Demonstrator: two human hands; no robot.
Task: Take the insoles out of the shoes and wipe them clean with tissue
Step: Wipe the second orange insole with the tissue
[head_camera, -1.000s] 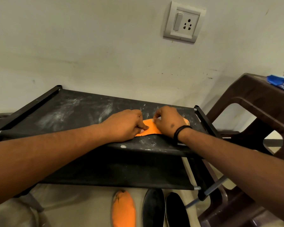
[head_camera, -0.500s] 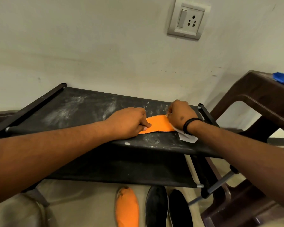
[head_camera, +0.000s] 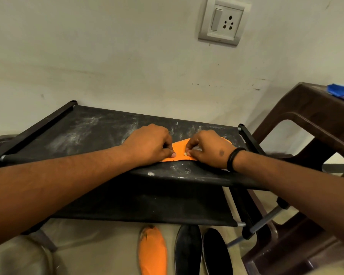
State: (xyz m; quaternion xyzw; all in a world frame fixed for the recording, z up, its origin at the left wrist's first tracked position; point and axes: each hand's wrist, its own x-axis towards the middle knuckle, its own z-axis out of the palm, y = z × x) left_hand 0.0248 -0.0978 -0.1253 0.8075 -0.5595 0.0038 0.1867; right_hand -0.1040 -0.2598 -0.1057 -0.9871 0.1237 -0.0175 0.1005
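Observation:
An orange insole lies flat on the top black fabric shelf of a shoe rack, near its right end. My left hand presses down on the insole's left part with curled fingers. My right hand lies over the insole's right part, closed on a white tissue that shows only a little between the fingers. On the floor below lie a second orange insole and two black insoles.
The rack's top shelf is dusted with white smears. A brown plastic stool stands at the right with a blue packet on it. A wall with a switch socket rises right behind the rack.
My right hand with the tissue has slid left along the insole, back toward my left hand. My left hand has stayed on the insole's left end.

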